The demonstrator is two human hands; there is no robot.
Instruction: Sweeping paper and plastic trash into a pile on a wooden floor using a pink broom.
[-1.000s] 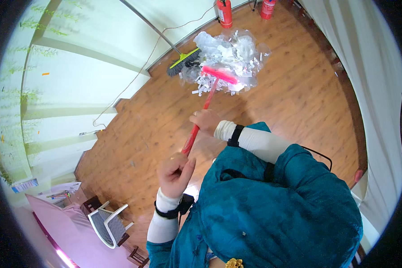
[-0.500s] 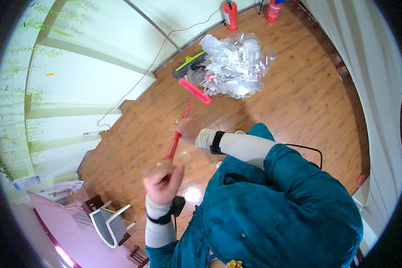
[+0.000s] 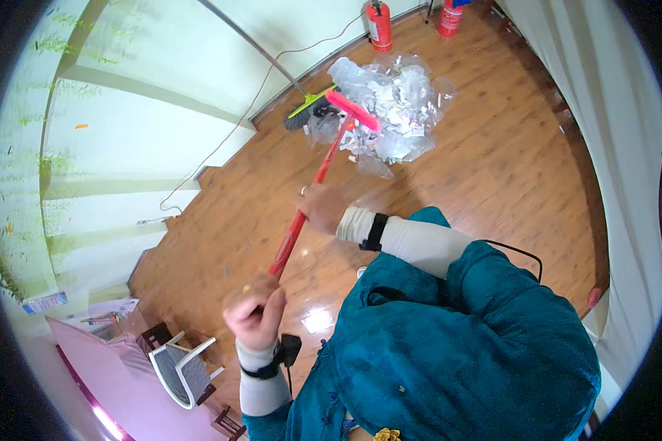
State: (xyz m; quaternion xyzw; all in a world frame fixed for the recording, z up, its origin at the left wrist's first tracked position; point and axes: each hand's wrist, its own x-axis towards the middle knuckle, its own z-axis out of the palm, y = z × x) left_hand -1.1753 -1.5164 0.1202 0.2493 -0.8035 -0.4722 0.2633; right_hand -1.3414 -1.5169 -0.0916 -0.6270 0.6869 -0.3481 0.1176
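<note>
A broom with a red handle (image 3: pixel 294 239) and a bright pink head (image 3: pixel 351 110) slants away from me over the floor. My left hand (image 3: pixel 256 314) is closed around the handle's near end. Farther up, my right hand (image 3: pixel 324 209) grips the handle from the right side. The pink head overlaps the near left part of a heap of clear plastic and white scraps (image 3: pixel 401 95); whether it touches the heap cannot be told. Any bristles under the pink head are hidden.
Beside the heap, another broom (image 3: pixel 301 114) with dark bristles and a lime-green head leans on the wall. Red fire extinguishers (image 3: pixel 380 28) stand behind it. A cable (image 3: pixel 228 140) runs along the left wall. A white-framed chair (image 3: pixel 184 371) is at lower left; a pale curtain (image 3: pixel 603 110) hangs right.
The broom head has moved right and farther away, onto the heap's area. My right hand has shifted right and forward; my left hand has moved slightly left and nearer. Some plastic has shifted toward me.
</note>
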